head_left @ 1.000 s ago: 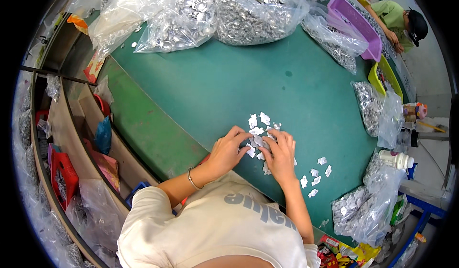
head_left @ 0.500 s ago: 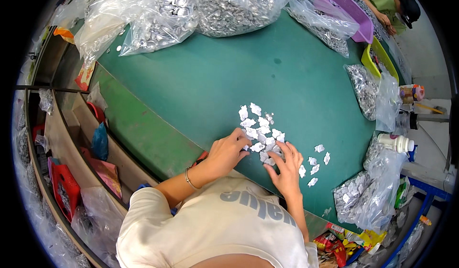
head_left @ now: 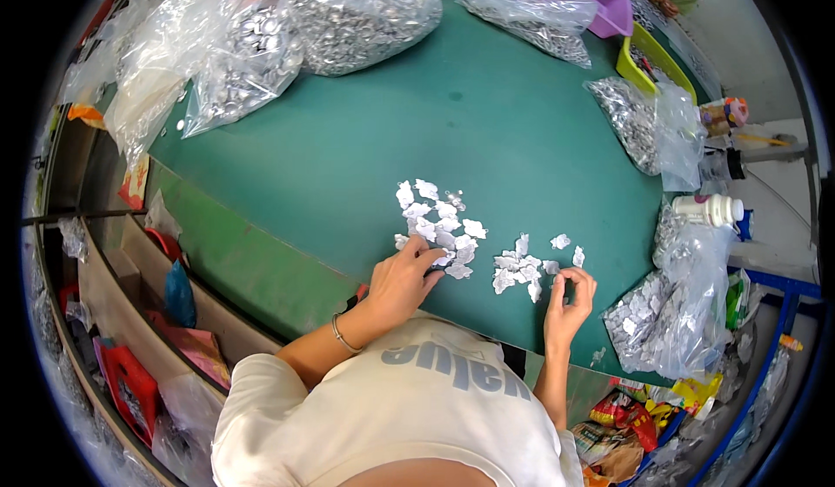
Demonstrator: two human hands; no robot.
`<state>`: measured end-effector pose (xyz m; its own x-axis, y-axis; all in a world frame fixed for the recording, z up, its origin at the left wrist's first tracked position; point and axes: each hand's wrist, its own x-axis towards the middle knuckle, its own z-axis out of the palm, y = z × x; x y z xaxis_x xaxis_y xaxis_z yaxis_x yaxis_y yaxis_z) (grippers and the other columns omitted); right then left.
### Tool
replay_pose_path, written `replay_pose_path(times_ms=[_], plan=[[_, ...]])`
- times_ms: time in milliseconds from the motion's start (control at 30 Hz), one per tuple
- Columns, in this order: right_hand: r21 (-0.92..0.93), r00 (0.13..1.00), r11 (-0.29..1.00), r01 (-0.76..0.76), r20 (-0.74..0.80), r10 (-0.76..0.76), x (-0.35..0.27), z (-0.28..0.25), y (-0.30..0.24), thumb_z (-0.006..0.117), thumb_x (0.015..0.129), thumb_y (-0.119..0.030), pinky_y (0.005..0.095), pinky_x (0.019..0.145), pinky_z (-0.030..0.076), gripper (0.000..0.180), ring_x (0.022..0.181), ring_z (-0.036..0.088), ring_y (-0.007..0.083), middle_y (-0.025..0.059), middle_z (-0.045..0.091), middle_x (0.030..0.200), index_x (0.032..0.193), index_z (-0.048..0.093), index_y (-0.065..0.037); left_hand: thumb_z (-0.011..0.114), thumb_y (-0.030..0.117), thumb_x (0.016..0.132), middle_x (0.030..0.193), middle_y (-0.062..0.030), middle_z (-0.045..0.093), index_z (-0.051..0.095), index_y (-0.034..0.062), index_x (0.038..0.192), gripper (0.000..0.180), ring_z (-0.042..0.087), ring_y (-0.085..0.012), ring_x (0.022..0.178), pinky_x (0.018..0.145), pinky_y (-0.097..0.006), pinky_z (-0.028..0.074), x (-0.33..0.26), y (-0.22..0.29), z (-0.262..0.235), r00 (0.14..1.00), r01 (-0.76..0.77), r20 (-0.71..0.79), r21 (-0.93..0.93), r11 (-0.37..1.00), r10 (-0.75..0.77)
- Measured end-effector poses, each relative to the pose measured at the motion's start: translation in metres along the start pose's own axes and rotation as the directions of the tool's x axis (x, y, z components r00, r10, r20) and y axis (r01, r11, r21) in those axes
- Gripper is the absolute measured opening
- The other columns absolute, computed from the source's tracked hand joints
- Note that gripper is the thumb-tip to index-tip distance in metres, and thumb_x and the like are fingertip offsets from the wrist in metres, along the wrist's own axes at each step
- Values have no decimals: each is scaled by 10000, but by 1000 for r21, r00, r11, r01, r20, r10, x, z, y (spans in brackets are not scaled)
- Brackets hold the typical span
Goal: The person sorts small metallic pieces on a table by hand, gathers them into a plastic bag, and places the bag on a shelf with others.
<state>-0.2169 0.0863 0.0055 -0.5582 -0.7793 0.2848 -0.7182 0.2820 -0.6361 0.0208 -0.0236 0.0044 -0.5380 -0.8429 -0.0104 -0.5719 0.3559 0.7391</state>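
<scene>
Several small, flat, whitish-grey pieces with wavy outlines and tiny loops lie in a loose pile [head_left: 424, 227] on the green table. A second, smaller cluster [head_left: 519, 270] of the same pieces lies to its right. At the near edge of the first pile, my left hand [head_left: 402, 280] is closed, thumb and fingertips pinched at one small whitish piece [head_left: 444, 258]. My right hand [head_left: 570, 303] is right of the second cluster, fingers bent into a pinch; what is between the fingertips is hidden. Two single pieces [head_left: 560, 242] lie just beyond it.
Clear bags of shiny metal parts [head_left: 365, 22] line the table's far edge. On the right stand a purple basin [head_left: 613, 9], a yellow-green basin [head_left: 639, 70], more filled bags [head_left: 648, 322] and a white bottle [head_left: 709, 210]. Another person's hand [head_left: 665, 6] shows at the far right.
My right hand has moved right, away from the pile. Pieces once under it now form a separate cluster with some of the loose ones. The view has shifted slightly.
</scene>
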Motion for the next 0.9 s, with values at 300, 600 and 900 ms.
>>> replay_pose_path(times_ms=[300, 600, 900], plan=[[85, 995, 996, 32, 93, -40, 17, 15, -22, 636, 744, -23, 350, 806, 423, 166, 933, 516, 271, 113, 580, 975, 909, 625, -31, 698, 70, 728, 884, -46, 566, 640, 78, 934, 215, 556, -221, 609, 558, -328, 461, 9, -1, -7, 998, 25, -54, -1, 1000, -25], [132, 713, 842, 523, 474, -517, 65, 101, -78, 549, 628, 115, 371, 819, 373, 513, 1019, 446, 291, 106, 492, 1135, 1107, 565, -67, 678, 109, 751, 913, -58, 542, 603, 82, 978, 240, 590, -266, 651, 562, -376, 467, -1, 6, -16, 997, 80, 4, -25, 996, -80], [117, 757, 853, 509, 410, -508, 74, 108, -67, 610, 716, 22, 374, 774, 400, 308, 909, 484, 294, 116, 504, 972, 1014, 537, 4, 726, 78, 699, 865, -57, 558, 614, 62, 962, 286, 542, -216, 673, 604, -307, 456, 5, 8, -16, 996, 69, -45, -50, 996, -71]])
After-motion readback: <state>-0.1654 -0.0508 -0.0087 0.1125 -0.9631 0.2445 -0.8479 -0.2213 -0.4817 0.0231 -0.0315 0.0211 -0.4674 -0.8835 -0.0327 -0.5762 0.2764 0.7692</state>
